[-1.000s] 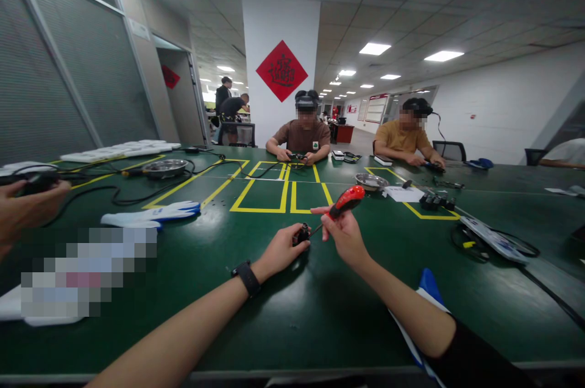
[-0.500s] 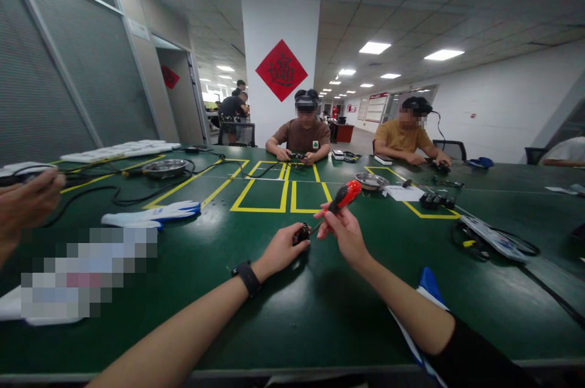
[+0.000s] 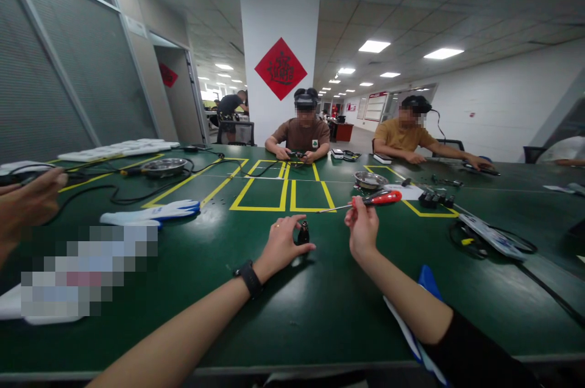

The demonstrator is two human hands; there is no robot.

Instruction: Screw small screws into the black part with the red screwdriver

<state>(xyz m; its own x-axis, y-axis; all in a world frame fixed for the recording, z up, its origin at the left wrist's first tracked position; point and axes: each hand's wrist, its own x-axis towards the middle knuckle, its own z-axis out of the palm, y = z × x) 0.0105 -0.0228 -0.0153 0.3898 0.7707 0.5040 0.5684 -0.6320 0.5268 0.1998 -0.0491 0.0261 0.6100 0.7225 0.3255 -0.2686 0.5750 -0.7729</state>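
1. Head view, the small black tapered piece (image 3: 304, 233) with a narrower top: it stands upright on the dark green glossy tabletop (image 3: 292, 321), in the gap between the left thumb and forefinger. Its long axis is near vertical.

2. Head view, left hand (image 3: 280, 246): this is the nearer of the 2 hands to the piece. Its thumb and fingers are spread around the piece in a loose C, with the thumb on the near side, by the base, and the forefinger on the far side. Whether any finger touches it, I cannot tell.

3. Head view, right hand (image 3: 364, 236): its fingers are closed around the red-and-black screwdriver (image 3: 386, 197) with a thin metal shaft, pinching it where the handle meets the shaft.

4. Head view, the key relation: the screwdriver's long axis runs roughly sideways, almost level, its tip to the left and its red handle end to the right. The tip is beyond the piece's top and a little to its right, with a gap between, so the 2 long axes cross rather than line up. The tip's height above the tabletop cannot be judged.
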